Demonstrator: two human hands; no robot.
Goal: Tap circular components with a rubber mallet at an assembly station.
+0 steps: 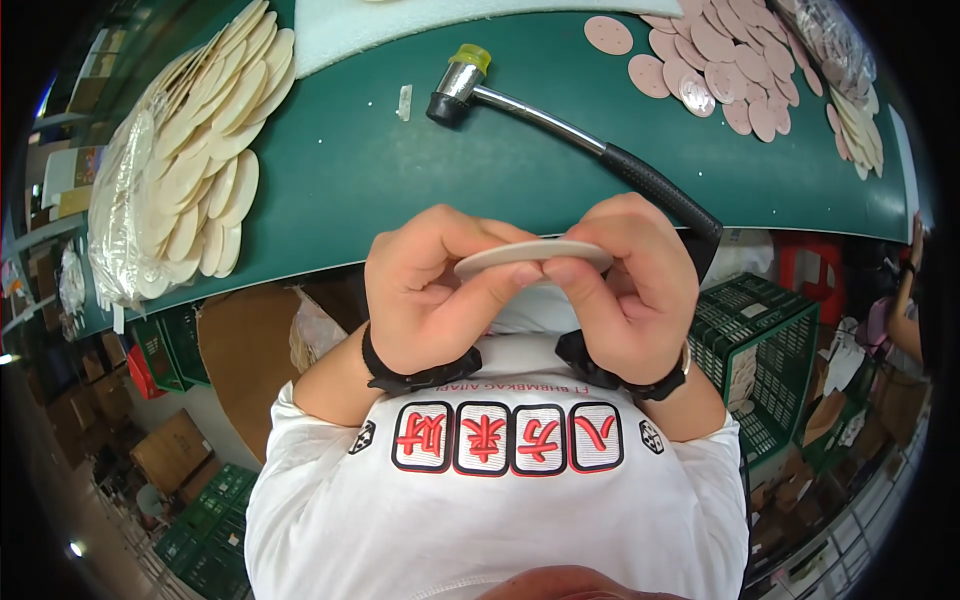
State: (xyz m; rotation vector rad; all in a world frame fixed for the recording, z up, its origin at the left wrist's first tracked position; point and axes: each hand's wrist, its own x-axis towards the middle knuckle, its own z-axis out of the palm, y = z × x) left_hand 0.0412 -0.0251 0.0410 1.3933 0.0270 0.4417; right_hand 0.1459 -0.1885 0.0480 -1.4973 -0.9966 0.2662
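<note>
Between both hands I hold a thin, pale oval disc [533, 256], tilted so that it shows nearly edge-on. My left hand [432, 285] pinches its left part, thumb on the near side and fingers curled behind. My right hand [632, 285] grips the right part the same way, and the two thumb tips almost meet at the middle. The disc is raised in front of my chest, by the table's near edge. Beyond my right hand lies a mallet [545, 120] with a metal head, a yellow face, a black face and a black handle.
Cream oval discs [215, 160] spill from a clear plastic bag [125, 210] on the left of the green table [340, 150]. Pink round discs [720, 60] are heaped at the far right. White foam [400, 30] lies at the back. A green crate [765, 350] stands below, right.
</note>
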